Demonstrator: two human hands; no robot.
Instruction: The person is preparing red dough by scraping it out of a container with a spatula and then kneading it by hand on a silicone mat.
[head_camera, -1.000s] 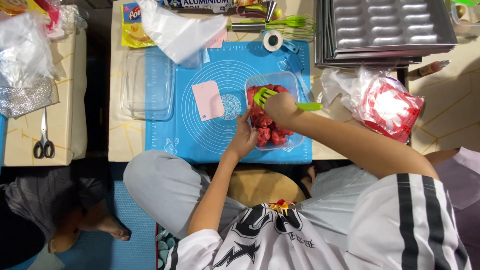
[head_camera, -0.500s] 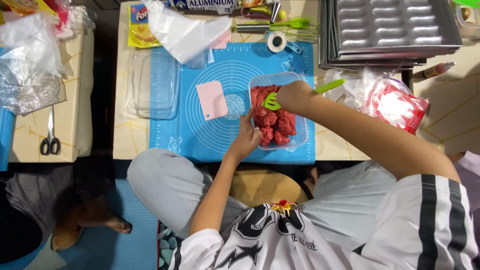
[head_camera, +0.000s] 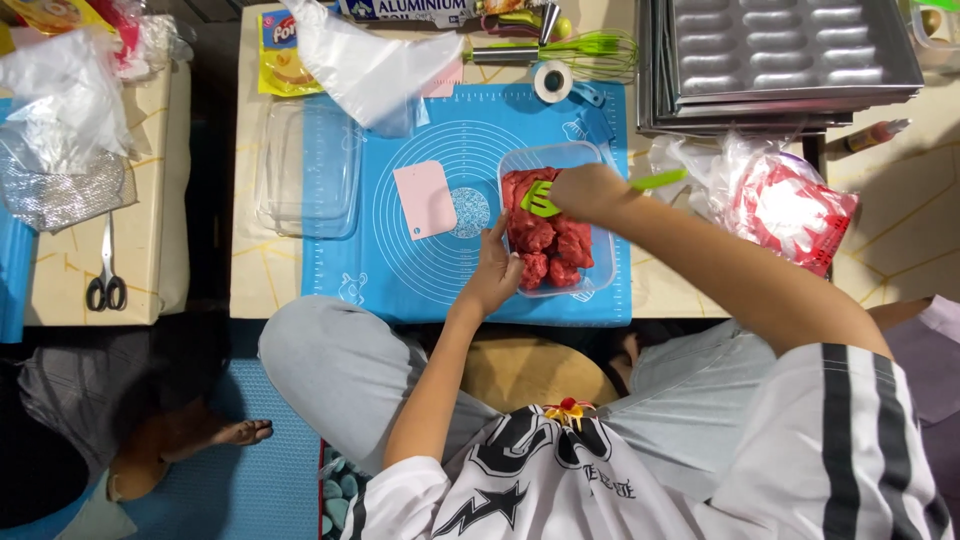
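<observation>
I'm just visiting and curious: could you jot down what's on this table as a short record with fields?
surface: blue mat on a low table
left hand: steadies the clear tub
right hand: holds a green utensil over the red chunks
tub contents: red chunks
on mat: pink scraper, tape roll
left of mat: glass dish
far right: metal trays
side table: scissors

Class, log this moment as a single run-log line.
left hand: steadies clear container | right hand: holds green spatula in red chunks | base: blue mat
</observation>
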